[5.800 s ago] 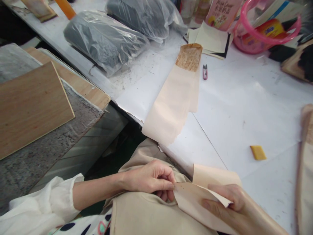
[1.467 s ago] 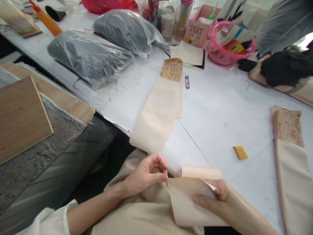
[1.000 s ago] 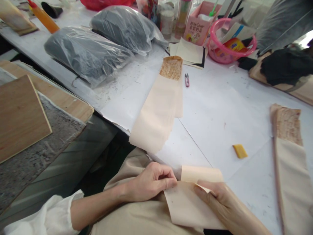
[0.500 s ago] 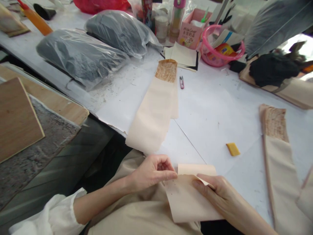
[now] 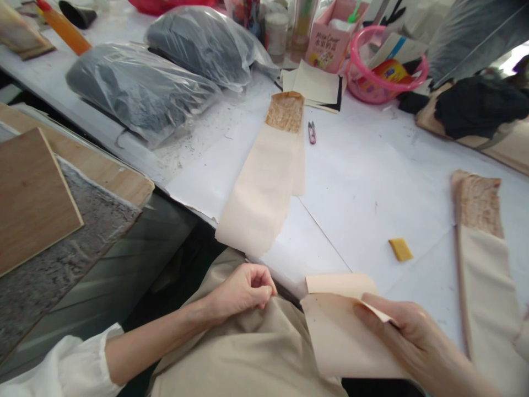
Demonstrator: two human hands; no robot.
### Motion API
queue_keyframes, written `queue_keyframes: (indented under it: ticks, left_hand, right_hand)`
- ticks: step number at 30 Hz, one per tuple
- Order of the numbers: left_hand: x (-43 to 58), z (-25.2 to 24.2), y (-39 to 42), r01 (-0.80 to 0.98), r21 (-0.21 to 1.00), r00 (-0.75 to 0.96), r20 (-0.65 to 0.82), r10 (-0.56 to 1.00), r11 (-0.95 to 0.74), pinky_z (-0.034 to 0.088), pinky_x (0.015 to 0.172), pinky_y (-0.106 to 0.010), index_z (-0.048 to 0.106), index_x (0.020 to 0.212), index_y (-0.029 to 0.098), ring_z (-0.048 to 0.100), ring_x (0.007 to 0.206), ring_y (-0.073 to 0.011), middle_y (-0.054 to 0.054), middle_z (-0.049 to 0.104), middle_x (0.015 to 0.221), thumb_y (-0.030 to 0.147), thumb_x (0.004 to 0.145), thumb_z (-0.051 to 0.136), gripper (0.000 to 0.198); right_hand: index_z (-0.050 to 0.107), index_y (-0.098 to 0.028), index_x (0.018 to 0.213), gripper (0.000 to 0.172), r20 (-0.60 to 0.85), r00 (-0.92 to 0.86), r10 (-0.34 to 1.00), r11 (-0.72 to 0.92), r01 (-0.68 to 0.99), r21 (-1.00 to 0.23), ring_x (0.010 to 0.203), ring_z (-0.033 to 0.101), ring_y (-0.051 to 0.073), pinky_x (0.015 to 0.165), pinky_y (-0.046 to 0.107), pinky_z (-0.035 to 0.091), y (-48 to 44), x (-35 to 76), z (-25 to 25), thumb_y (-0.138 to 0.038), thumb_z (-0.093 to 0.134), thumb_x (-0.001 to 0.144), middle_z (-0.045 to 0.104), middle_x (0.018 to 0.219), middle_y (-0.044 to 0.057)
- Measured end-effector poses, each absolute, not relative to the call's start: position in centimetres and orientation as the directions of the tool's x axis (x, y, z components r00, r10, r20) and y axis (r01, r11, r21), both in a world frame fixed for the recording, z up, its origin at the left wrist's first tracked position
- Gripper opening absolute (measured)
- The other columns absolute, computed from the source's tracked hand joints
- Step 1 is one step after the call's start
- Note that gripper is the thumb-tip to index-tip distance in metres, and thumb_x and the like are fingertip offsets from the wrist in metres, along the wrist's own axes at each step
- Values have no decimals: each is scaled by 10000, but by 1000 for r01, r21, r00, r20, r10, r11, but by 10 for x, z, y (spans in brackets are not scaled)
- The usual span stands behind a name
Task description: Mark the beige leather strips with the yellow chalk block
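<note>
My right hand (image 5: 407, 336) grips a folded beige fabric piece (image 5: 339, 331) at the near table edge, thumb on top. My left hand (image 5: 243, 286) is curled closed over my lap on the beige apron (image 5: 248, 353), apart from the piece; whether anything sits in its pinched fingers I cannot tell. A long beige fabric strip (image 5: 264, 182) with a brown textured end lies across the white table (image 5: 372, 176) and hangs over its edge. A second such strip (image 5: 483, 259) lies at the right.
Two plastic-wrapped dark bundles (image 5: 140, 91) lie at the back left. Small pink thread snips (image 5: 312, 132) and a yellow chalk block (image 5: 400, 249) lie on the table. A pink basket (image 5: 384, 66), bottles and a box stand at the back. Wooden boards (image 5: 37, 198) sit left.
My left hand let go of the fabric piece's edge and drew back left onto my lap. My right hand carried the piece slightly to the right.
</note>
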State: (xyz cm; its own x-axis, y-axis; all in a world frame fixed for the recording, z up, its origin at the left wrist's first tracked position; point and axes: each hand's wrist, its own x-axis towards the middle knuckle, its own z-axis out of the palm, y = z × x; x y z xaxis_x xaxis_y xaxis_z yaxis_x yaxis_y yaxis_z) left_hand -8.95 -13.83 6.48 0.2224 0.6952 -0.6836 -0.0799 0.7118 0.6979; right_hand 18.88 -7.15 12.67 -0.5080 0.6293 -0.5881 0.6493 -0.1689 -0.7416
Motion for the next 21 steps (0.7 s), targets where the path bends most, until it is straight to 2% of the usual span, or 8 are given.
queue_keyframes:
  ticks: [1, 3, 6, 9, 13, 16, 19, 21]
  left_hand:
    - [-92, 64, -138, -84, 703, 230, -676, 700, 707, 293, 463, -170, 625, 733, 130, 429, 473, -62, 22, 590, 556, 174, 715, 628, 48]
    - [-93, 66, -134, -105, 715, 240, -656, 716, 691, 323, 476, -176, 609, 711, 128, 456, 488, -67, 12, 600, 569, 256, 736, 706, 162]
    - [-85, 73, -124, -188, 715, 231, -635, 737, 674, 377, 521, -179, 615, 745, 126, 526, 565, -84, -2, 630, 639, 328, 686, 805, 283]
    - [-72, 78, -117, -240, 700, 305, -603, 737, 673, 414, 570, -188, 658, 811, 116, 559, 610, -91, -17, 656, 709, 306, 705, 785, 252]
    - [-62, 78, -118, -169, 688, 349, -628, 695, 706, 349, 496, -174, 629, 675, 120, 461, 505, -58, 23, 581, 586, 201, 719, 679, 105]
    - [-63, 76, -122, -96, 706, 355, -634, 687, 701, 320, 472, -172, 614, 665, 134, 435, 492, -57, 36, 565, 573, 151, 685, 633, 33]
    - [-74, 72, -127, 61, 811, 254, -576, 777, 582, 326, 485, -175, 614, 657, 133, 458, 539, -72, 18, 585, 609, 128, 671, 624, 17]
    - [-84, 70, -128, 112, 831, 181, -556, 811, 545, 331, 490, -174, 592, 657, 135, 462, 541, -75, 15, 581, 610, 147, 698, 631, 58]
  right_hand:
    - [525, -190, 662, 314, -587, -526, 616, -140, 660, -738, 518, 332, 95, 442, 208, 245, -72, 189, 125, -380, 532, 912, 416, 575, -39]
    - [489, -192, 665, 329, -599, -558, 574, -98, 679, -728, 526, 322, 92, 453, 207, 249, -74, 187, 121, -368, 470, 942, 410, 592, -40]
    - [455, -195, 675, 320, -612, -560, 559, -120, 675, -728, 544, 317, 93, 461, 206, 252, -76, 179, 117, -349, 436, 955, 412, 617, -38]
    - [443, -196, 667, 298, -618, -563, 549, -118, 680, -724, 549, 327, 94, 466, 203, 259, -77, 172, 116, -321, 452, 937, 417, 621, -37]
    - [472, -194, 674, 291, -627, -560, 541, -124, 685, -718, 553, 356, 97, 472, 201, 274, -78, 165, 119, -329, 442, 931, 443, 635, -30]
    - [448, -198, 650, 346, -628, -562, 539, -126, 683, -719, 530, 333, 94, 451, 206, 253, -78, 164, 122, -387, 439, 940, 433, 612, -34]
    - [462, -199, 653, 395, -638, -548, 542, -121, 700, -704, 528, 338, 98, 450, 210, 255, -74, 171, 125, -464, 432, 946, 432, 598, -35]
    - [474, -198, 655, 432, -638, -530, 559, -113, 714, -691, 529, 343, 101, 454, 212, 260, -72, 176, 127, -511, 418, 948, 418, 588, -36]
